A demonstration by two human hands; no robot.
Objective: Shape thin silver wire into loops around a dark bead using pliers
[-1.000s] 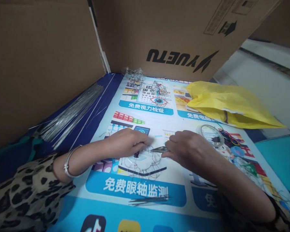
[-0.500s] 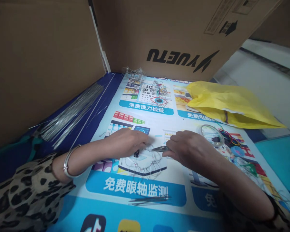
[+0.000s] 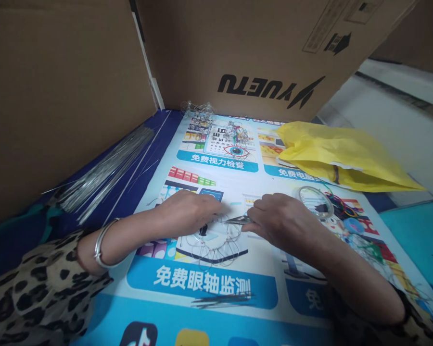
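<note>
My left hand [image 3: 195,211] is closed in a pinch on a thin wire piece [image 3: 216,253], a curved chain of fine silvery loops hanging below the fingers. My right hand [image 3: 277,216] is wrapped round small pointed pliers [image 3: 238,220]; their handles are hidden in the palm. The tips of the pliers point left and meet the wire close to my left fingertips. Whether the jaws grip the wire is too small to tell. Below lies a small bunch of short dark wires [image 3: 222,300] on the printed poster sheet [image 3: 108,312].
A bundle of long straight wires [image 3: 108,170] lies at left. Tangled wire pieces [image 3: 198,109] sit at the back, before a cardboard box [image 3: 267,43]. On the right are a yellow bag [image 3: 332,149], a wire coil [image 3: 315,202] and coloured strands [image 3: 342,205].
Almost nothing differs. Both hands keep their places at the wire piece, and the view has shifted very slightly.
</note>
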